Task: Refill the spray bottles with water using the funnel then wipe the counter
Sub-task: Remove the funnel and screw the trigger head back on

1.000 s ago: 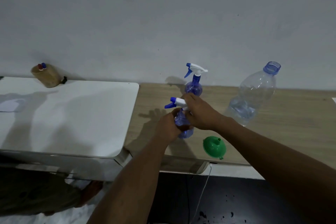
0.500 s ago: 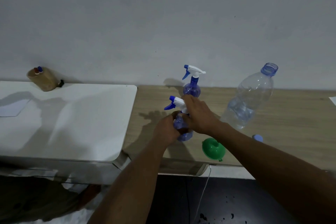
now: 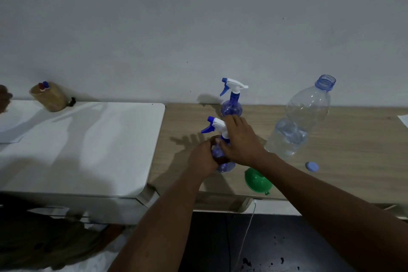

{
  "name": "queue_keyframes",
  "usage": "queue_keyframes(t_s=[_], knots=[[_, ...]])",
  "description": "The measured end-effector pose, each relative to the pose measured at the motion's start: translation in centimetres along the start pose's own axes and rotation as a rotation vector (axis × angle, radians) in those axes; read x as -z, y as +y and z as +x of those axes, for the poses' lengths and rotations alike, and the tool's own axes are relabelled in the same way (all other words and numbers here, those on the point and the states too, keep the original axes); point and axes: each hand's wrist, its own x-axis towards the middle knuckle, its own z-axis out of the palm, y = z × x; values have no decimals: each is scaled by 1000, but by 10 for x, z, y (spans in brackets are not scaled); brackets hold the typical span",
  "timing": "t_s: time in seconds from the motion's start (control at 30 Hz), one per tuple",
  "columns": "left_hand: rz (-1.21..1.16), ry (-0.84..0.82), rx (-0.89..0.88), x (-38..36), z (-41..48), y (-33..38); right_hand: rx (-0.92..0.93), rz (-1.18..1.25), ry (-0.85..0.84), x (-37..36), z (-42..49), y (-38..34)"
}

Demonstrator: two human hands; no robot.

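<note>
A small blue spray bottle (image 3: 223, 162) stands near the front of the wooden counter (image 3: 344, 152). My left hand (image 3: 202, 158) grips its round body. My right hand (image 3: 239, 140) curls over its white and blue trigger head (image 3: 213, 125) and neck. A second blue spray bottle (image 3: 231, 100) stands behind it by the wall, untouched. The green funnel (image 3: 257, 181) lies mouth down at the counter's front edge, just under my right wrist. A large clear water bottle (image 3: 300, 119), uncapped and partly filled, stands to the right. Its blue cap (image 3: 311, 166) lies beside it.
A white table (image 3: 77, 146) adjoins the counter on the left, with a tan jar (image 3: 49, 97) holding markers at the back and a paper (image 3: 8, 128) at its left edge. A white cable (image 3: 247, 232) hangs below the counter. Another person's hand (image 3: 4, 98) shows at far left.
The view has drifted a little, bringing the blue cap into sight. My hands have stayed on the near spray bottle, and its trigger head has shifted slightly.
</note>
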Motion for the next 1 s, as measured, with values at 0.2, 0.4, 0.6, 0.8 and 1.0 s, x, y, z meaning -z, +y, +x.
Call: queue_keyframes(t_s=[0.2,0.4,0.6,0.8,1.0], knots=[[9,1,33,-3,0,0,-50,64,-33,1,2,5],[11,-19,54,-4,0,2,-94,94,-53,1,-2,7],[-40,-48,45,-2,0,1,-26,121,-68,8,-2,5],[-107,-66,46,-1,-5,-1,-107,147,-28,-2,-1,-2],[-196,-170,135,2,-8,-6,-200,238,38,-4,-6,1]])
